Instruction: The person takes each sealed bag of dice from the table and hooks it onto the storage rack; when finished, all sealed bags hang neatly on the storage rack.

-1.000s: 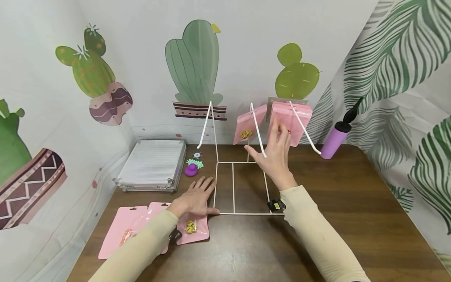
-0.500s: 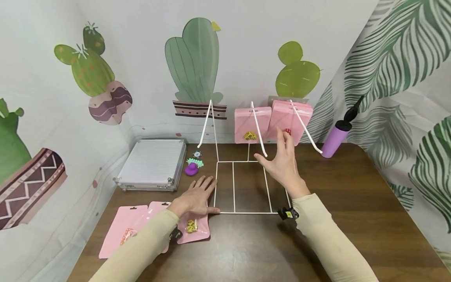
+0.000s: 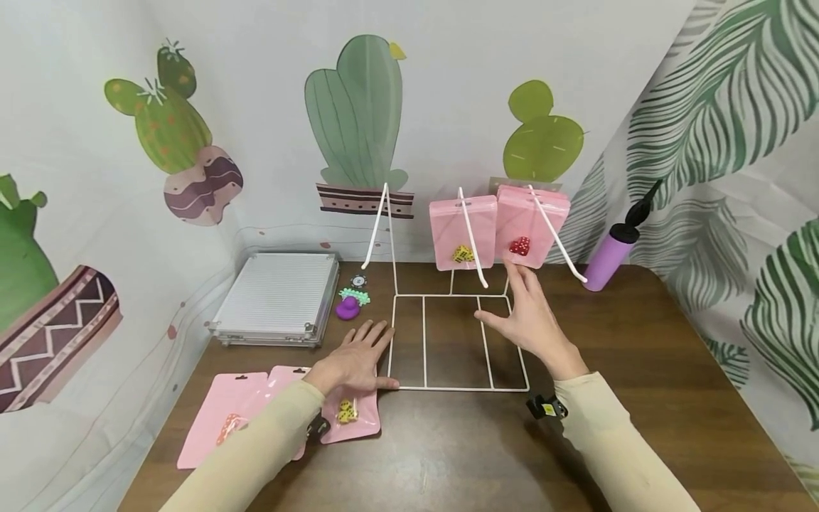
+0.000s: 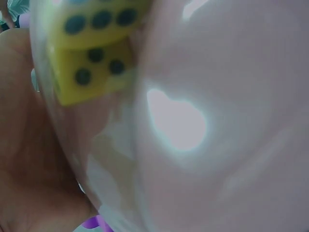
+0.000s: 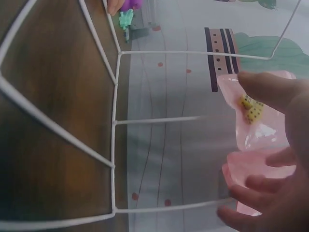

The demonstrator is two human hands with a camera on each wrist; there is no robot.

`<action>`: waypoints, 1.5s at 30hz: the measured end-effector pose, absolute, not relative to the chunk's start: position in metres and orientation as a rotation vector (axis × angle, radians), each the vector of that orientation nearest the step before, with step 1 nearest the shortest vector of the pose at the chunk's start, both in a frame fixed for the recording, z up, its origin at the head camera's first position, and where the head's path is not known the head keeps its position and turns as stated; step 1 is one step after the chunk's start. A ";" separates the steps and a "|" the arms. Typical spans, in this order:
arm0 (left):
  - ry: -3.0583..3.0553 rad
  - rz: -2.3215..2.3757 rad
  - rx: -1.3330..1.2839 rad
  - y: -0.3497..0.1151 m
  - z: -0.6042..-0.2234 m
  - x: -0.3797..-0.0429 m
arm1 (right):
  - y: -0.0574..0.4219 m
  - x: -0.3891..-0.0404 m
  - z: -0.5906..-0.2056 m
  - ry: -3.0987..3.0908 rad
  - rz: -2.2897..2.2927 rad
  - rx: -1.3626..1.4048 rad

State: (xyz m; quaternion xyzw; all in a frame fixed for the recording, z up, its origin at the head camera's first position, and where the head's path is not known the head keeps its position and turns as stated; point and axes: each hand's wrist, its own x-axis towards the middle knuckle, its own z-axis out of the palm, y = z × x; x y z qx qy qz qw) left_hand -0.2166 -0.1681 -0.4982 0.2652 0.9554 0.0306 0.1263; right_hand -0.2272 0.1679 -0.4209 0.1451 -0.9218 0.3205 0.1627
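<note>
Head view, white wire rack: stood on the brown table.
Left hand: fingers are spread at the rack's left edge; a yellow-dice bag is partly covered.
Right hand: thumb is held apart from the extended fingers, above the rack's base; contact cannot be told.
Yellow-dice packet: hung at the rack's middle.
Red-dice packets: hung at the rack's right.
</note>
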 end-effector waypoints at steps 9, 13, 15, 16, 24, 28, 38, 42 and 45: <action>2.778 0.049 0.748 -0.167 -0.501 -0.217 | 0.187 -0.215 -0.434 -2.814 0.839 0.456; 2.777 0.044 0.748 -0.167 -0.500 -0.216 | 0.193 -0.212 -0.441 -2.859 0.818 0.461; 2.777 0.046 0.746 -0.166 -0.499 -0.216 | 0.195 -0.210 -0.444 -2.877 0.811 0.463; 2.777 0.046 0.746 -0.167 -0.499 -0.216 | 0.197 -0.210 -0.446 -2.887 0.808 0.462; 2.783 0.084 0.757 -0.167 -0.500 -0.214 | 0.207 -0.205 -0.456 -2.926 0.783 0.469; 2.786 0.090 0.766 -0.167 -0.500 -0.214 | 0.212 -0.202 -0.461 -2.944 0.769 0.475; 2.788 0.096 0.761 -0.167 -0.498 -0.214 | 0.219 -0.198 -0.468 -3.031 0.734 0.490; 2.793 0.112 0.771 -0.167 -0.498 -0.214 | 0.221 -0.197 -0.471 -3.064 0.703 0.538; 2.798 0.111 0.774 -0.167 -0.498 -0.214 | 0.221 -0.196 -0.475 -3.075 0.674 0.585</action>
